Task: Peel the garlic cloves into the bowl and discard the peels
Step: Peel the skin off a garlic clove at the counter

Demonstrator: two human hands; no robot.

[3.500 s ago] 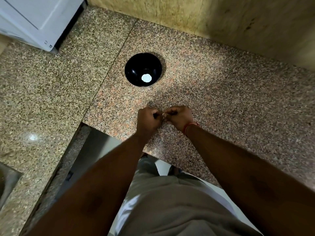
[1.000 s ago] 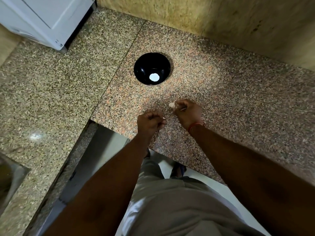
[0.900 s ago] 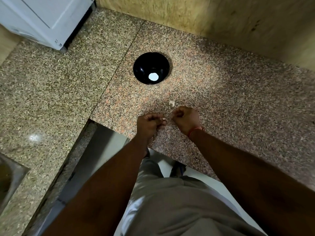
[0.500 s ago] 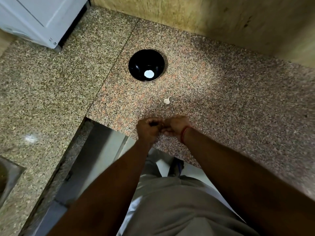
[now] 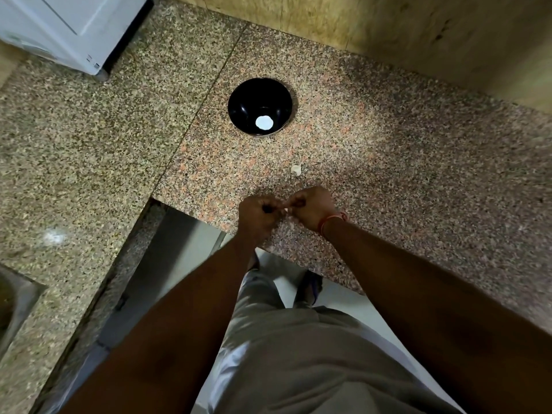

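Two hands meet at the counter edge: left hand and right hand curled, pinching a small clove, mostly hidden. Bowl well beyond; pale scrap between. Judgement: steady with left, strip skin with right, then reach forward to drop.

Black glossy bowl with a white spot inside; speckled pink-brown granite table; pale off-white garlic clove; red wrist thread.
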